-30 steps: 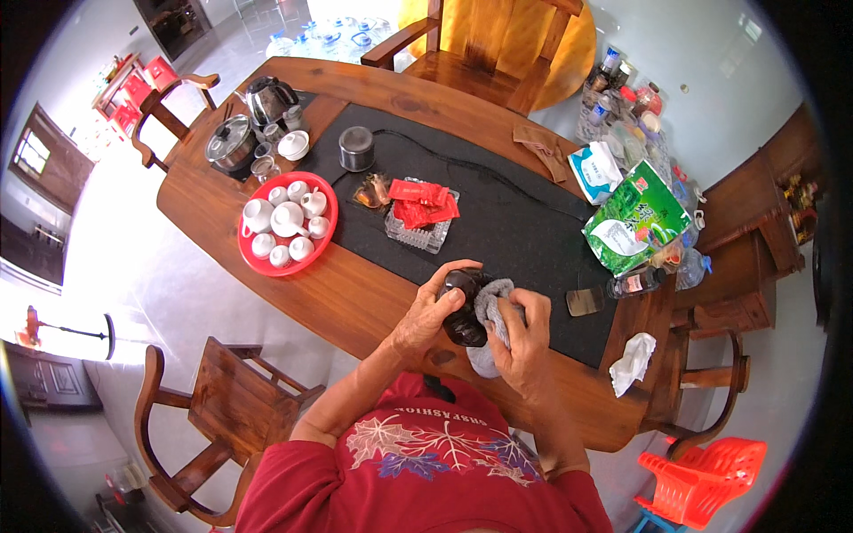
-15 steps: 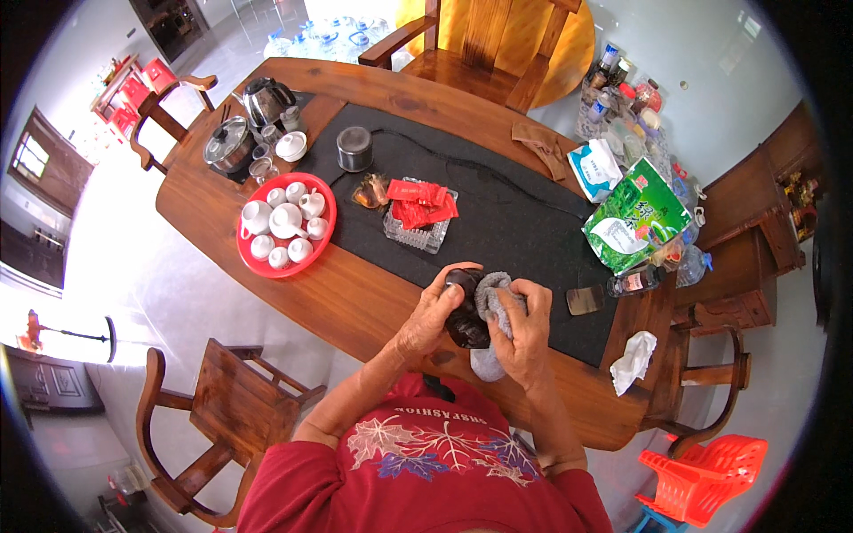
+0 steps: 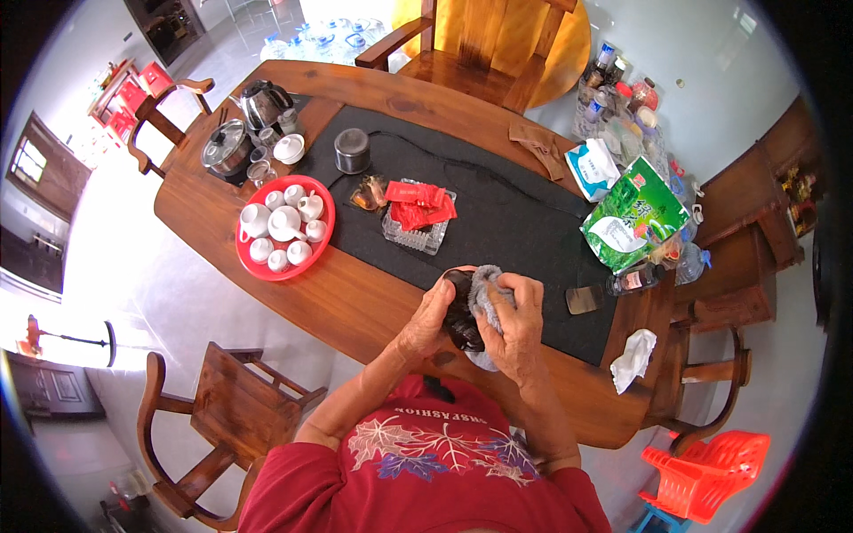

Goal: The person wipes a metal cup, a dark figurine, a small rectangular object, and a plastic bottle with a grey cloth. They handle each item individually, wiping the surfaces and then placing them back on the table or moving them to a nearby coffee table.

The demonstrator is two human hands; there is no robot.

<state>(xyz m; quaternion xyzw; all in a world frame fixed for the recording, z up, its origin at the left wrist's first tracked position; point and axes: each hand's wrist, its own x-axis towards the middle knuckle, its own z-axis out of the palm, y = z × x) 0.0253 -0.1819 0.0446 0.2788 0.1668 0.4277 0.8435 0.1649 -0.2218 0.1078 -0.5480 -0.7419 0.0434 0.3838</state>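
Now: dark pot rubbed with grey cloth over worktop edge

Both hands meet just above the near edge of the wooden worktop (image 3: 373,306). Left hand (image 3: 428,322) cups a small dark glossy pot (image 3: 460,306) from the side, fingers curled around it. Right hand (image 3: 515,324) presses a grey cloth (image 3: 487,291) against the pot, fingers closed over the cloth. Pot is held in the air, touching neither the worktop nor the black mat (image 3: 506,222).

Handling, as a guess: pot looks hard, smooth, likely ceramic, so fragile and slippery; best gripped around the body with a wrapped palm. Cloth is soft and limp, bunches anywhere.

Nearby: red tray (image 3: 327,233) of white cups, glass dish (image 3: 418,233) with red packets, green bag (image 3: 635,222), crumpled tissue (image 3: 633,358).
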